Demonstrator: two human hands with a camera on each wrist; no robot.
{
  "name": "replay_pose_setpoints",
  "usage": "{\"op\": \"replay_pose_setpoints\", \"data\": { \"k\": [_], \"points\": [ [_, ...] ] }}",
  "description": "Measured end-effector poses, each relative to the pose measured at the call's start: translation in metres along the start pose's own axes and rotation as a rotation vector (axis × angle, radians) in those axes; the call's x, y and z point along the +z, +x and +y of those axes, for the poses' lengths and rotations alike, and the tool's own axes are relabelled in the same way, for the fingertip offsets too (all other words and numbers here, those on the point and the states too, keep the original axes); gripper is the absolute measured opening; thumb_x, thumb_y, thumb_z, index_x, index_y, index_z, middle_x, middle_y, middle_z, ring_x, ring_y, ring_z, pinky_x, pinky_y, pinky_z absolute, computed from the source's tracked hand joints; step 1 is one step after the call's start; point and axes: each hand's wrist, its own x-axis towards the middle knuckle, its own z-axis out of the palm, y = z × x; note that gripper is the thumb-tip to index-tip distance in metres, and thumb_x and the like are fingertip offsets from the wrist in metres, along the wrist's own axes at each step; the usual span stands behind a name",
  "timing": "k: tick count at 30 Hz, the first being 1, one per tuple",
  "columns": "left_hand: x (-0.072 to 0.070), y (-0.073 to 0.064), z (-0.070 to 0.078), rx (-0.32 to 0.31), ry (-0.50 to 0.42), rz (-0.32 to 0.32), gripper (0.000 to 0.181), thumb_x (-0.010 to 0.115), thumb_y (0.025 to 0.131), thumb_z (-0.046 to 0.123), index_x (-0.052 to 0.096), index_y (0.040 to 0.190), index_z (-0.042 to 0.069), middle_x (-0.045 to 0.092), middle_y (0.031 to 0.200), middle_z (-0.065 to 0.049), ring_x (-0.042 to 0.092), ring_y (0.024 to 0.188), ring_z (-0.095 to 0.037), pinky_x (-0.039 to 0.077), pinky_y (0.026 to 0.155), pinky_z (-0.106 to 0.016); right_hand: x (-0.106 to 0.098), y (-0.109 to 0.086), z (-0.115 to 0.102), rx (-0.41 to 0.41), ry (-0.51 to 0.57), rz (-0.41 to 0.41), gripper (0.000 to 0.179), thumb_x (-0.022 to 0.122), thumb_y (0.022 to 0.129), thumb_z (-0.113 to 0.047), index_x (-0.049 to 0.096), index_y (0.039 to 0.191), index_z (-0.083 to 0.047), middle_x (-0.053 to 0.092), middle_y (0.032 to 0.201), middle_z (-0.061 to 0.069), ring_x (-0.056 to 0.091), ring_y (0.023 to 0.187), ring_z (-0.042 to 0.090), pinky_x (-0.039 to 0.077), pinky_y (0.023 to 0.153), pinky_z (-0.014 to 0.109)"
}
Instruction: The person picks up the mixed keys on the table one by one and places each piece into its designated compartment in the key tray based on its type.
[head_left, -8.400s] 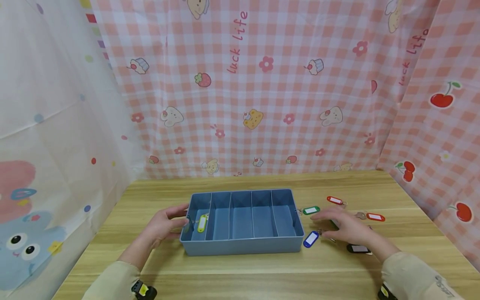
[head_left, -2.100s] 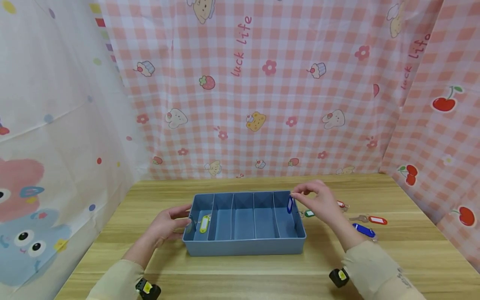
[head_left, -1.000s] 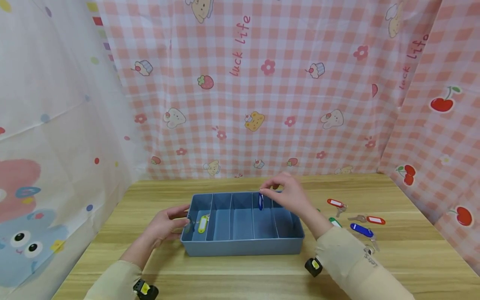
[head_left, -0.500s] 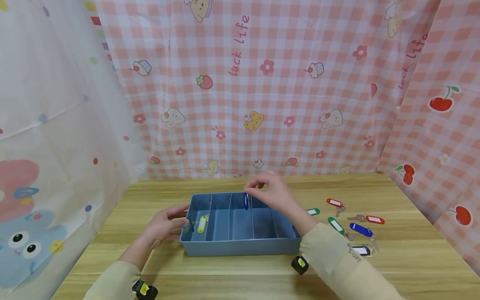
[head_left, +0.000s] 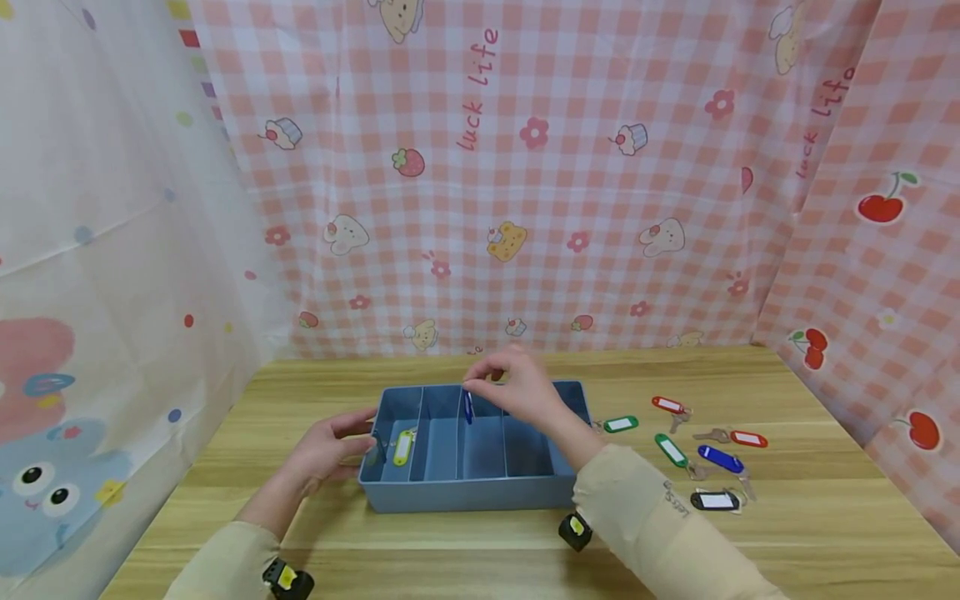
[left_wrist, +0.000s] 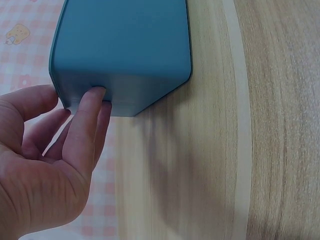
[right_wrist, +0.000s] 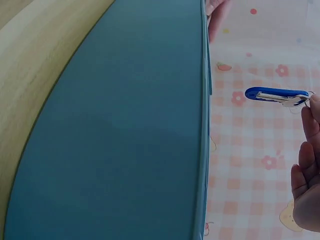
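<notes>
A blue-grey divided box (head_left: 480, 493) sits on the table, a yellow key tag (head_left: 403, 448) in its leftmost compartment. My left hand (head_left: 330, 450) rests against the box's left end; in the left wrist view its fingertips (left_wrist: 96, 95) touch the outer wall. Above the box, my right hand (head_left: 521, 387) pinches the ring of a blue key tag (head_left: 468, 407). The tag and its key (right_wrist: 275, 97) hang down around the divider between the second and third compartments from the left; which side cannot be told. My right forearm hides part of the rightmost compartment.
Right of the box lie loose tagged keys: a green tag (head_left: 620, 424), another green tag (head_left: 671, 450), a red tag (head_left: 667, 405), another red tag (head_left: 749, 439), a blue tag (head_left: 721, 458) and a black tag (head_left: 715, 501). A checked cloth (head_left: 525, 183) hangs behind the table.
My right hand has picked up a blue key tag from the right of the box and carried it leftward over the compartments. My left hand stays at the box's left end.
</notes>
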Motion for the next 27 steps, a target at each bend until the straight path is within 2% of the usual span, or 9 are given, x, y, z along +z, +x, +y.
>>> {"op": "replay_pose_setpoints", "data": {
  "k": [10, 27],
  "points": [
    [-0.001, 0.000, 0.000, -0.002, 0.010, -0.006, 0.060, 0.063, 0.096, 0.003, 0.039, 0.150, 0.001, 0.042, 0.143, -0.032, 0.057, 0.115, -0.036, 0.056, 0.083, -0.048, 0.017, 0.008, -0.004, 0.011, 0.021, -0.047, 0.005, 0.077, 0.088, -0.019, 0.079, 0.087, -0.014, 0.070, 0.082, -0.009, 0.054, 0.084, 0.017, 0.048, 0.073, 0.028],
    [-0.001, 0.000, 0.001, -0.007, -0.004, -0.005, 0.059, 0.062, 0.095, 0.001, 0.040, 0.149, 0.000, 0.043, 0.143, -0.032, 0.060, 0.110, -0.030, 0.057, 0.081, -0.047, 0.032, 0.022, -0.003, 0.144, 0.029, -0.068, 0.004, 0.077, 0.088, -0.020, 0.078, 0.088, -0.015, 0.069, 0.083, -0.010, 0.055, 0.079, 0.013, 0.049, 0.072, 0.027]
  ]
}}
